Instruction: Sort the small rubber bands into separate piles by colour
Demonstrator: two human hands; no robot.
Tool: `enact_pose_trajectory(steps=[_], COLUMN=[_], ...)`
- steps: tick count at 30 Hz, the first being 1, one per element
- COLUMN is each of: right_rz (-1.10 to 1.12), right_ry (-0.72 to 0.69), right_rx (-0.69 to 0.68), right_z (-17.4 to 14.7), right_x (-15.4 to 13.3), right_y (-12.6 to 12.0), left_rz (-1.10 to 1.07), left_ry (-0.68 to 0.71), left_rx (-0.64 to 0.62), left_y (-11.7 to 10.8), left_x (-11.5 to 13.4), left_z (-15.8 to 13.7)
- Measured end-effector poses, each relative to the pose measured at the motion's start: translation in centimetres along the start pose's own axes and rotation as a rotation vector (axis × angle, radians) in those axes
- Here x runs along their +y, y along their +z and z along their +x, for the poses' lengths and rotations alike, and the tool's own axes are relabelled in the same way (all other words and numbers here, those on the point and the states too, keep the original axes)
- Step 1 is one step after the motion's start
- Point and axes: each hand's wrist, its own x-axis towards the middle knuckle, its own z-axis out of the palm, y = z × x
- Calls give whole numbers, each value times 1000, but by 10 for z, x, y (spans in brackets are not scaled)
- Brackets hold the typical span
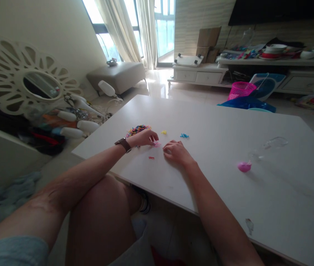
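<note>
My left hand [145, 137], with a dark watch on its wrist, reaches over the table with fingers bent and apart. Its fingertips are at a few thin pink bands [157, 145]. Just behind it lies a heap of small multicoloured bands [138, 129], partly hidden by the hand. Resting on the tabletop, my right hand [177, 152] has its fingers curled together; what is between them is too small to name. Around the hands are a yellow cluster [164, 132], a blue cluster [184, 136] and a small red cluster [151, 158].
On the white table [215, 129], a pink rounded object [244, 167] and clear plastic pieces [275, 142] lie to the right. A small clear scrap [249, 226] is near the front edge. A pink basket [241, 89] stands beyond the table; a lamp with white shades [88, 126] is left.
</note>
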Motion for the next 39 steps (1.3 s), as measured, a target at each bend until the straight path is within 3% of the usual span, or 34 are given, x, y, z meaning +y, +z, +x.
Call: enact_pose_trajectory(steps=[8, 12, 18, 22, 27, 31, 39], right_rz=[168, 179, 250, 198, 166, 162, 175], right_ry=[-228, -237, -290, -257, -193, -169, -168], right_rx=[-31, -58, 24, 129, 126, 110, 139], right_z=[-2, -4, -2, 0, 0, 0, 3], right_x=[-25, -29, -24, -20, -18, -19, -17], right_y=[13, 18, 18, 17, 13, 12, 14], left_rz=[38, 70, 68, 57, 81, 86, 40], left_ry=[-104, -188, -276, -311, -327, -313, -217], left_rx=[295, 394, 333, 248, 173, 199, 365], left_y=[-29, -40, -42, -43, -44, -43, -44], left_x=[-27, -38, -49, -53, -56, -61, -71], left_z=[-18, -29, -44, -52, -57, -56, -58])
